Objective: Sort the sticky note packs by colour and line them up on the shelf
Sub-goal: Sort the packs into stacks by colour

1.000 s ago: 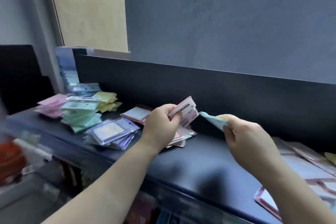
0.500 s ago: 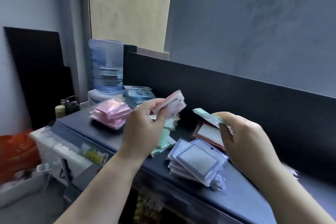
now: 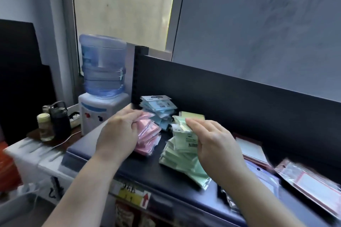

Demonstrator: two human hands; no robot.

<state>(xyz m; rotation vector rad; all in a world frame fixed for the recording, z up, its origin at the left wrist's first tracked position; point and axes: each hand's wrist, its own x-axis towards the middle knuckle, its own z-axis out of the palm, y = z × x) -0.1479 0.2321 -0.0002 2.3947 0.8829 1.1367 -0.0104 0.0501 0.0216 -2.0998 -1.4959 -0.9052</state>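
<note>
A dark shelf (image 3: 147,177) runs from 7 o'clock to 4 o'clock, its back panel (image 3: 239,101) rising from 12 to 3 o'clock. Behind are a black board (image 3: 18,70) at 9 o'clock, a pale window (image 3: 120,5) at 11 o'clock and a grey wall (image 3: 258,24) at 1 o'clock. On a low side table at 9 o'clock stand a jar (image 3: 44,127) and a black flask (image 3: 60,121), with a water dispenser (image 3: 103,114) just beside the shelf's end. A yellow label (image 3: 132,193) sits on the shelf's front edge at 7 o'clock. The left hand (image 3: 118,132) curls its fingers over the pink packs (image 3: 147,140), gripping the top one and hiding the pile's left side. Blue packs (image 3: 158,112) are stacked behind, at 12 o'clock. The right hand (image 3: 215,145) lays straight, close-set fingers on the green packs (image 3: 180,156); its thumb is hidden. A yellow pack (image 3: 193,116) lies behind them. Red-edged packs (image 3: 310,184), blurred, lie at 4 o'clock.
</note>
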